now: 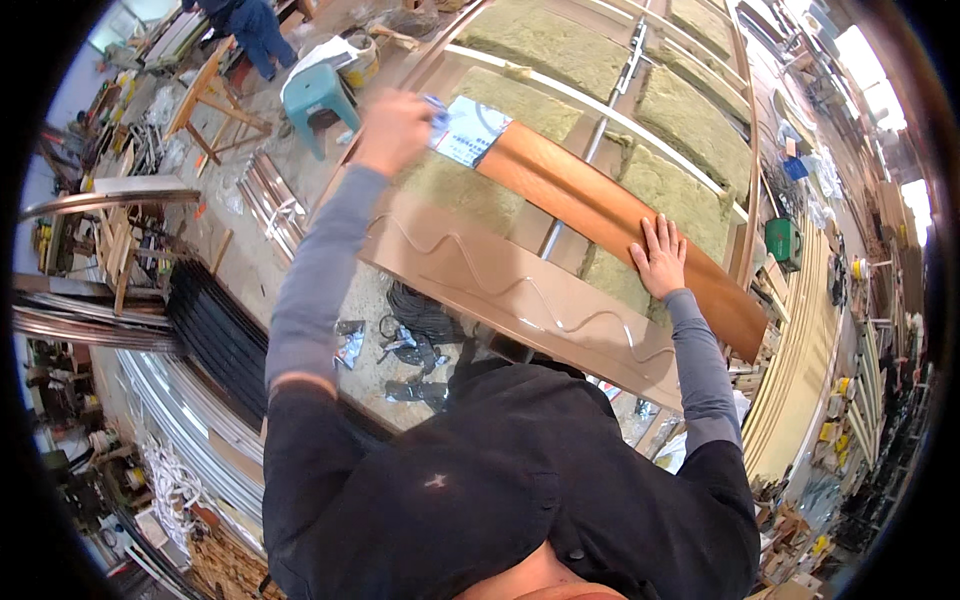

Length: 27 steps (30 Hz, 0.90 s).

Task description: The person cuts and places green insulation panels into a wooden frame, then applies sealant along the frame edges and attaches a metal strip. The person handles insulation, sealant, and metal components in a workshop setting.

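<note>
1. Head view: the left hand (395, 130) is stretched far forward, fingers curled shut around the loose end of a clear protective film (470, 130) that has come up off a long brown wood-grain strip (610, 225).
2. The film lies just beyond and to the right of that fist, crumpled and shiny, touching the near end of the strip; how tightly the fingers pinch it cannot be told, since motion blurs them.
3. The right hand (660, 258) lies flat and open on the strip, fingers spread, palm down, gripping nothing, only pressing on the brown face.
4. The strip runs at a slant from the left hand's fist, under the right palm, and on toward the person's right.
5. Beneath both hands lies a large door-like frame (560, 85) packed with greenish-yellow insulation wool (690, 120), pale ribs running between the panels.
6. Nearer the body than either hand, a tan panel edge (500, 285) carries a wavy bead of glue (520, 290).
7. Well beyond the left hand stands a teal plastic stool (318, 95) on the workshop floor, with another person (255, 30) in blue farther off.
8. To the right of the right hand sits a green container (785, 240).
</note>
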Each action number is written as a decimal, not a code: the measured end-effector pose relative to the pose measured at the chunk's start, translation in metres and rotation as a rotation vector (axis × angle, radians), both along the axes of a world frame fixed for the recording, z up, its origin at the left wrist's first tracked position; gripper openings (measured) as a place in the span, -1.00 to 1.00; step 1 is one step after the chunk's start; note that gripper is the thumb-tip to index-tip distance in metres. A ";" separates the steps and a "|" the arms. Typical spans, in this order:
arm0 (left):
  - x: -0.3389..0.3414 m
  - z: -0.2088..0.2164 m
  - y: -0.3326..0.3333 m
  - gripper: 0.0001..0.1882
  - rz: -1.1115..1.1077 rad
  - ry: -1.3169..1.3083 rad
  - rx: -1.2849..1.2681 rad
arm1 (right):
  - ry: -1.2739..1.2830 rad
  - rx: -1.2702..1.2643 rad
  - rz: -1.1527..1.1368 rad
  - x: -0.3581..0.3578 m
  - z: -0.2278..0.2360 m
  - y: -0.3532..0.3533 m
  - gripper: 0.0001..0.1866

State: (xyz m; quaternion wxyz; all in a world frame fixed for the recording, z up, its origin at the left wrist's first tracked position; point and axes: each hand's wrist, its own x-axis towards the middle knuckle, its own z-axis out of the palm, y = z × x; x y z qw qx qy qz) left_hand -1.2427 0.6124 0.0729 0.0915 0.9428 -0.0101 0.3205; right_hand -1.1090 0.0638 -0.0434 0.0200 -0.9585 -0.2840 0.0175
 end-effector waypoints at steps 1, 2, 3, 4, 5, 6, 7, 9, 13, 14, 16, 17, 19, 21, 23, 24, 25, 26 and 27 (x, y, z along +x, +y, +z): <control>0.031 -0.024 -0.009 -0.76 0.073 0.217 0.056 | -0.005 0.000 0.008 0.001 0.003 0.003 -0.24; 0.059 -0.031 -0.031 -0.64 0.186 0.482 0.117 | -0.002 -0.001 0.002 -0.001 0.006 0.003 -0.23; 0.078 -0.050 -0.041 -0.49 0.216 0.534 0.109 | 0.002 0.006 -0.006 -0.004 0.008 0.005 -0.23; 0.089 -0.066 -0.048 -0.46 0.234 0.503 0.144 | -0.014 0.014 -0.008 -0.005 0.007 0.006 -0.23; 0.100 -0.075 -0.055 -0.42 0.247 0.471 0.179 | -0.019 0.020 -0.008 -0.005 0.007 0.006 -0.24; 0.106 -0.077 -0.059 -0.42 0.203 0.542 0.162 | -0.018 0.026 -0.006 -0.006 0.006 0.005 -0.24; 0.111 -0.077 -0.060 -0.41 0.158 0.614 0.148 | -0.017 0.032 -0.008 -0.007 0.004 0.004 -0.24; 0.121 -0.076 -0.057 -0.45 0.099 0.707 0.135 | -0.039 0.049 -0.021 -0.009 0.002 0.004 -0.25; 0.127 -0.087 -0.050 -0.55 0.000 0.760 0.123 | -0.048 0.043 -0.047 -0.010 -0.001 0.001 -0.26; 0.128 -0.088 -0.048 -0.56 -0.028 0.763 0.119 | -0.050 0.046 -0.051 -0.010 -0.001 0.000 -0.27; 0.131 -0.093 -0.044 -0.58 -0.044 0.760 0.160 | -0.059 0.050 -0.048 -0.009 0.000 0.000 -0.28; 0.132 -0.095 -0.041 -0.59 -0.051 0.759 0.181 | -0.047 0.061 -0.051 -0.010 -0.001 0.003 -0.28; 0.134 -0.091 -0.056 -0.66 -0.011 0.725 0.163 | -0.038 0.057 -0.067 -0.009 0.002 -0.002 -0.28; 0.133 -0.099 -0.051 -0.69 0.005 0.670 0.169 | -0.034 0.061 -0.056 -0.009 0.002 0.001 -0.27; 0.128 -0.108 -0.045 -0.73 0.014 0.575 0.162 | -0.028 0.068 -0.042 -0.007 0.002 0.000 -0.26; 0.124 -0.111 -0.048 -0.73 0.032 0.524 0.155 | -0.028 0.064 -0.043 -0.007 0.002 -0.002 -0.26; 0.122 -0.113 -0.051 -0.73 0.052 0.474 0.148 | -0.028 0.061 -0.044 -0.007 0.002 -0.003 -0.26; 0.124 -0.113 -0.051 -0.72 0.086 0.494 0.092 | -0.027 0.057 -0.043 -0.007 0.002 -0.004 -0.26; 0.122 -0.115 -0.049 -0.72 0.078 0.472 0.058 | -0.007 0.050 -0.048 -0.007 0.005 -0.003 -0.25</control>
